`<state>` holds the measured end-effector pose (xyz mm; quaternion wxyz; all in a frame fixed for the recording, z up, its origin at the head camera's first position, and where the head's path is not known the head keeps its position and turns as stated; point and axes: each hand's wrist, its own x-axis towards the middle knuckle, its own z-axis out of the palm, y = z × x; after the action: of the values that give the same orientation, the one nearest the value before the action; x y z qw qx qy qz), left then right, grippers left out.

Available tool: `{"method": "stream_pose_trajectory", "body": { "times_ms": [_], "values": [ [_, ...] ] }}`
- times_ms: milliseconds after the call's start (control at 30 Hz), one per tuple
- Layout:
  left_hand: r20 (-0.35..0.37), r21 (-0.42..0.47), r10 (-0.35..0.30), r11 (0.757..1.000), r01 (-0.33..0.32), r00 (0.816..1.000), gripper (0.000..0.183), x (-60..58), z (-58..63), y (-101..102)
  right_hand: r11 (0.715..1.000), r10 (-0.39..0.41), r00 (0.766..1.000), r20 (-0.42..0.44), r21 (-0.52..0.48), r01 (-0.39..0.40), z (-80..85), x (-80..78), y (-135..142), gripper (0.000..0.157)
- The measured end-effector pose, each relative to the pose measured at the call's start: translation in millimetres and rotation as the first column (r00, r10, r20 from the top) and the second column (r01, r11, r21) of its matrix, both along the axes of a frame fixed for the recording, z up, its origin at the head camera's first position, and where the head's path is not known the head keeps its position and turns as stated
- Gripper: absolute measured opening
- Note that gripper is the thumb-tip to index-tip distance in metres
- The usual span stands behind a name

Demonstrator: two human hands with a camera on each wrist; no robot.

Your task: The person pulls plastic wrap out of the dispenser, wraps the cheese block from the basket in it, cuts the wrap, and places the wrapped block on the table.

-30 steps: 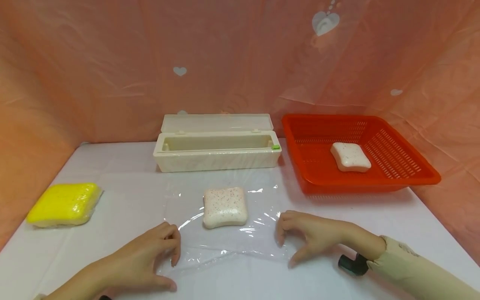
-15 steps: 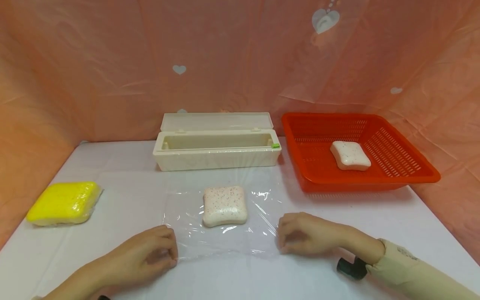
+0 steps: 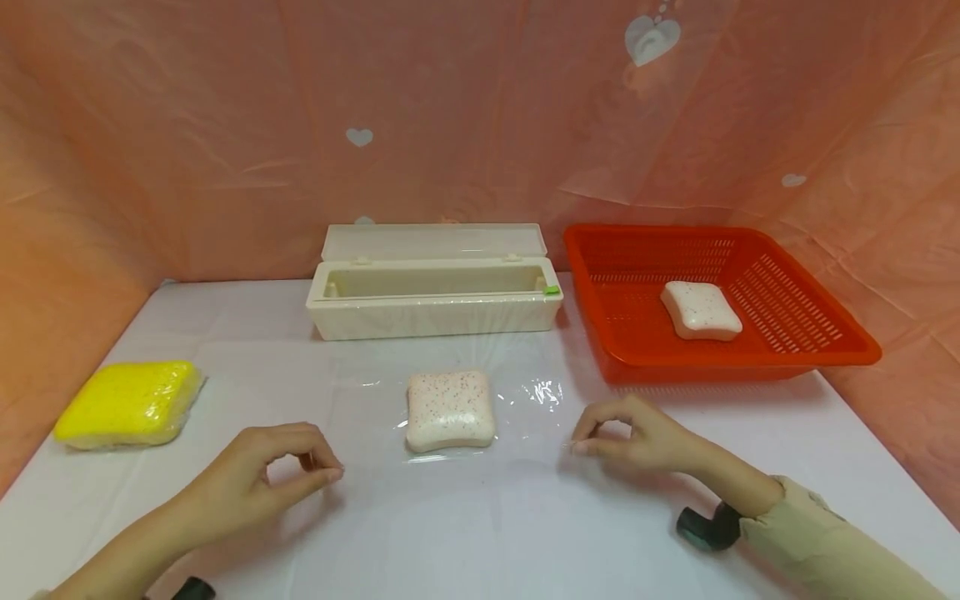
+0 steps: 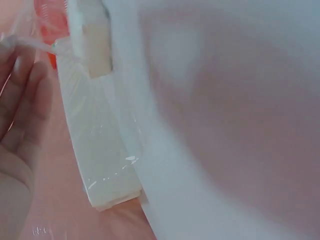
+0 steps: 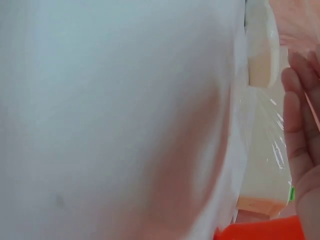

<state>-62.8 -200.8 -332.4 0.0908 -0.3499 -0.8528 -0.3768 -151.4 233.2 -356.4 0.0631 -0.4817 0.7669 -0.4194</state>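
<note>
A sheet of clear cling film (image 3: 536, 396) spreads over the middle of the table. On it sits a white, pillow-shaped block (image 3: 450, 408) with dark speckles. To the block's left, my left hand (image 3: 255, 475) pinches the film's near left edge between thumb and forefinger. My right hand (image 3: 645, 437) pinches the near right edge the same way. Both hands are raised over the table, casting shadows below. In the left wrist view, a gathered strand of film (image 4: 37, 44) runs from the fingertips; the right wrist view shows the right fingers (image 5: 297, 120) close together.
Behind the block stands a long cream box (image 3: 431, 321), its lid up. A red basket (image 3: 626, 333) at the back right holds a second speckled block (image 3: 701, 310). A yellow block (image 3: 127, 404) in clear wrap lies at the left. Orange cloth (image 3: 450, 108) hangs behind.
Both hands had loosely spread fingers, then closed on the film's near edge and lifted. The film's near part has risen with them, while the speckled block stays in place.
</note>
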Motion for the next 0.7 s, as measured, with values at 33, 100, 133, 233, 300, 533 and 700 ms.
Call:
{"method": "stream_pose_trajectory", "body": {
  "times_ms": [33, 100, 133, 233, 300, 533, 700],
  "values": [
    [-0.011, 0.013, 0.027, 1.0, -0.027, 1.0, 0.03, -0.6, 1.7, 0.1, 1.0, -0.009, 1.0, 0.003, -0.017, 0.009, 0.1, -0.7, -0.3, 0.018],
    [-0.026, 0.023, 0.084, 0.996, -0.083, 0.996, 0.031, -2.0, 5.0, 0.7, 0.998, -0.031, 0.999, 0.015, -0.046, 0.032, 0.1, -2.0, -1.0, 0.018],
    [-0.032, 0.022, 0.114, 0.993, -0.113, 0.993, 0.031, -3.0, 6.4, 1.2, 0.997, -0.048, 0.998, 0.03, -0.056, 0.05, 0.3, -2.8, -1.4, 0.018],
    [-0.018, 0.008, 0.22, 0.976, -0.22, 0.975, 0.025, -6.7, 10.2, 4.1, 0.991, -0.109, 0.99, 0.087, -0.069, 0.116, 0.5, -6.3, -4.4, 0.014],
    [0.025, -0.004, 0.299, 0.954, -0.299, 0.954, 0.018, -10.4, 11.0, 6.4, 0.983, -0.162, 0.974, 0.156, -0.065, 0.173, 0.4, -9.3, -7.5, 0.01],
    [0.2, 0.031, 0.405, 0.908, -0.419, 0.892, 0.004, -27.7, 4.9, 14.3, 0.961, -0.227, 0.916, 0.332, -0.074, 0.265, -6.4, -19.6, -19.6, 0.009],
    [0.284, 0.04, 0.42, 0.893, -0.449, 0.862, 0.006, -36.7, 0.9, 22.1, 0.968, -0.187, 0.864, 0.468, -0.063, 0.244, -8.3, -25.1, -27.2, 0.02]
  ]
}}
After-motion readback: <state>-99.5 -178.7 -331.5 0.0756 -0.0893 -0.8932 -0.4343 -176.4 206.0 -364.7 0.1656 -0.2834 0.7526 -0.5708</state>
